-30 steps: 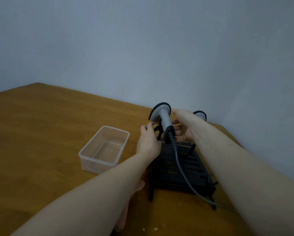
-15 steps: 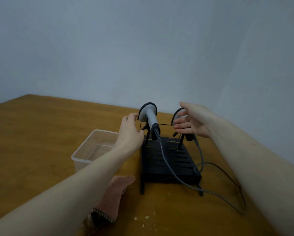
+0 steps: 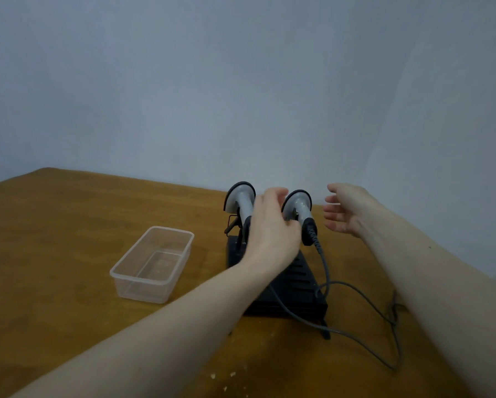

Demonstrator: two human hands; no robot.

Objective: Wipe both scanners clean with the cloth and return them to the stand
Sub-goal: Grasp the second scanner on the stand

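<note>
1. Scanners, two: left scanner (image 3: 240, 200) and right scanner (image 3: 298, 205) stood upright on the black stand (image 3: 294, 285), at the table's (image 3: 54, 225) far edge.
2. Left hand (image 3: 272, 228): loosely curled between them, touching the right one; grip not discernible.
3. Right hand (image 3: 344, 211): spread, empty, just beside.
4. Risk, judged: trailing cables (image 3: 356, 294) could snag a forearm and topple a scanner.
5. Clear tub (image 3: 152, 264): empty. Cloth not seen.
</note>
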